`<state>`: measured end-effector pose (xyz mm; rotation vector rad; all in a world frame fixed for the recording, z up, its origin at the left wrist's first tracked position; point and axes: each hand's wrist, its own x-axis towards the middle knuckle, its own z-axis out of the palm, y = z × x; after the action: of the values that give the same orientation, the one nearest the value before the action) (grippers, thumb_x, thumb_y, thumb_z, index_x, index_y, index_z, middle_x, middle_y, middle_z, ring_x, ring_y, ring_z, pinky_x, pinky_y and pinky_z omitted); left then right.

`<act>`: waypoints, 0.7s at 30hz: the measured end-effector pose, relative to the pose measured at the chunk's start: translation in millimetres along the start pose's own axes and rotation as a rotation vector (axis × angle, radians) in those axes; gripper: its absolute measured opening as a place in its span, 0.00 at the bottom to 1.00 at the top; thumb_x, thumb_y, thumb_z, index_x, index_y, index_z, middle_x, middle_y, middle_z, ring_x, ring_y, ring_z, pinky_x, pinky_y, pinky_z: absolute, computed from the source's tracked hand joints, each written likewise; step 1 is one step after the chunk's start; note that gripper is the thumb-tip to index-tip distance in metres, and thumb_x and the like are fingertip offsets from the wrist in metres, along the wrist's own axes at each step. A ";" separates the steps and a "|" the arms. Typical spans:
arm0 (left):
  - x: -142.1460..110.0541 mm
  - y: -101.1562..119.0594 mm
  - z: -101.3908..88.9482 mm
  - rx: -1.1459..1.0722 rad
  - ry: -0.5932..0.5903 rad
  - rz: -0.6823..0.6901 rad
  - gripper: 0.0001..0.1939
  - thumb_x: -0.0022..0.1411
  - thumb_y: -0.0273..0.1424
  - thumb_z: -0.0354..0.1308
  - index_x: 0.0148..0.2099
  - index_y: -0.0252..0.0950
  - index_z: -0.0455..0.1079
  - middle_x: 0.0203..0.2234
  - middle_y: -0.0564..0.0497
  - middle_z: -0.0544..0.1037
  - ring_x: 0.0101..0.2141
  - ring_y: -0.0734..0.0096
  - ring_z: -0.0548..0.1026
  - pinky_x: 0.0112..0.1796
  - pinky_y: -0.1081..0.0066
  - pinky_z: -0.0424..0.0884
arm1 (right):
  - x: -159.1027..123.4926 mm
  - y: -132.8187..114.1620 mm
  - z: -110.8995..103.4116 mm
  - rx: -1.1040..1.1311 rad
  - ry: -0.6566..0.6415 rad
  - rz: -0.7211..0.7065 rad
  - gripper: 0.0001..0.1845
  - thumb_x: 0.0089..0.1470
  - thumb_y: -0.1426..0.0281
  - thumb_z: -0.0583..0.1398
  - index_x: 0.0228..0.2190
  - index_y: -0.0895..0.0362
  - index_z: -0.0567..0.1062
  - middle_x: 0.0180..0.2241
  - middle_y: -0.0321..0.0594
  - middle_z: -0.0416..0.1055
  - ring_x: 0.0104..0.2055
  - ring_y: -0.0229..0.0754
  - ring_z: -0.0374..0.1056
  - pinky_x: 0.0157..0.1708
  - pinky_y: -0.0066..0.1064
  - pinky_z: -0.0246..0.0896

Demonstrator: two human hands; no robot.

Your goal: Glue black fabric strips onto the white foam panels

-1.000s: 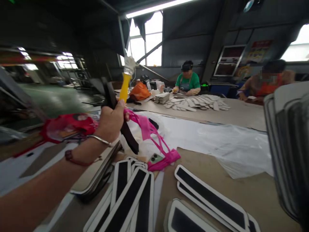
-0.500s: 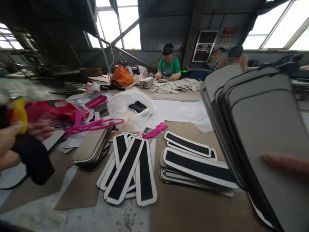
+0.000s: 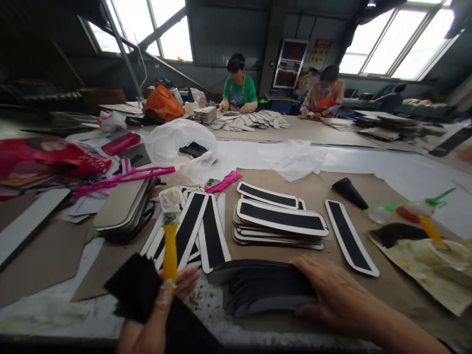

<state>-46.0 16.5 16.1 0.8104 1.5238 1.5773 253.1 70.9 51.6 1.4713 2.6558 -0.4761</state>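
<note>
My left hand (image 3: 157, 314) is closed around the yellow handle of a paintbrush (image 3: 170, 250), its whitish, caked bristles pointing up. A piece of black fabric (image 3: 136, 287) is held in the same hand, with more black material hanging below it. My right hand (image 3: 335, 292) grips the right end of a stack of dark, flat panels (image 3: 265, 287) at the table's front. Behind that stack lies a pile of white-edged panels with black centre strips (image 3: 280, 216). More such strips (image 3: 217, 241) lie crossed behind the brush, and a single one (image 3: 352, 238) rests to the right.
Beige panels (image 3: 121, 201) are stacked at left, near a pink strap (image 3: 147, 172) and a clear plastic bag (image 3: 162, 142). At right are a black cone (image 3: 349, 192), a bottle with a green nozzle (image 3: 420, 209) and a glue-smeared container (image 3: 448, 255). Two co-workers (image 3: 239, 91) sit across the table.
The panel stack has come down from its raised position at right to the table front, with my right hand on it. My left hand has moved right with the brush and black fabric.
</note>
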 end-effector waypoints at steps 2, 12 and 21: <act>-4.0 -6.6 13.8 0.040 -0.007 0.021 0.21 0.56 0.47 0.51 0.38 0.34 0.73 0.37 0.43 0.78 0.40 0.55 0.75 0.46 0.57 0.69 | 1.1 -0.3 2.7 -0.006 0.032 -0.011 0.34 0.39 0.64 0.65 0.50 0.61 0.65 0.49 0.53 0.66 0.50 0.56 0.61 0.50 0.49 0.54; -26.2 -27.2 55.9 0.271 -0.035 0.009 0.25 0.57 0.49 0.47 0.44 0.36 0.71 0.41 0.46 0.76 0.46 0.57 0.70 0.51 0.62 0.62 | 12.7 -24.3 19.2 -0.049 0.199 -0.025 0.41 0.28 0.54 0.70 0.43 0.62 0.68 0.38 0.48 0.69 0.39 0.53 0.64 0.41 0.46 0.58; -30.3 -46.0 72.7 0.437 0.269 0.216 0.22 0.54 0.47 0.52 0.35 0.32 0.73 0.33 0.40 0.78 0.44 0.51 0.72 0.50 0.58 0.63 | -7.2 -14.0 16.7 -0.001 0.248 -0.038 0.54 0.29 0.61 0.71 0.57 0.56 0.56 0.46 0.46 0.66 0.45 0.53 0.61 0.48 0.46 0.52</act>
<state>36.5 25.1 -21.9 1.0639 2.0800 1.5741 243.8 53.1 40.5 1.5767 2.8734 -0.3127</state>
